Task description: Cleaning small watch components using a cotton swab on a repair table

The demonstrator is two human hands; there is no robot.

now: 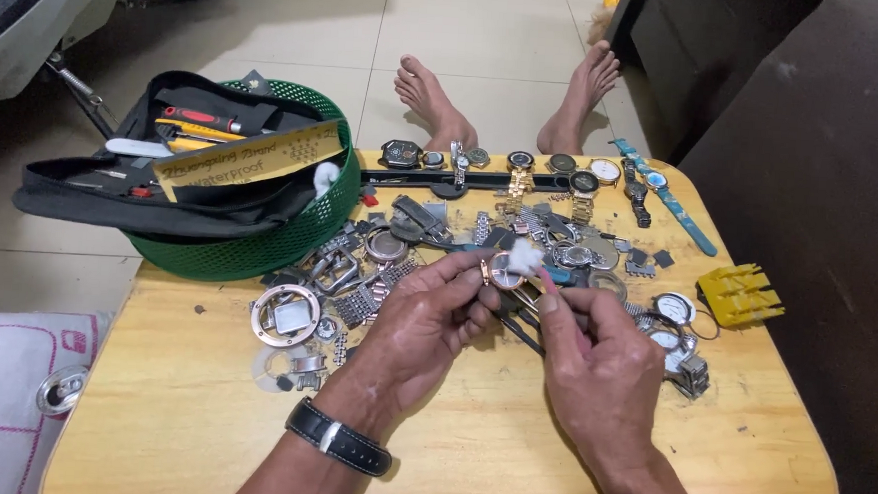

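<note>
Right now the left hand [426, 311] pinches a rose-gold watch case [504, 270] at its rim, raised over the wooden table [200, 405]. The right hand [593, 360], closed on thin dark tweezers [520, 331], presses a white wad [526, 257] onto the case. Light dabs and a steady rim-hold suit best. Loose watch parts [356, 293] and a green basket [259, 248] lie beyond.

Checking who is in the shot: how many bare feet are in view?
2: a left foot and a right foot, both on the tiled floor beyond the table's far edge.
</note>
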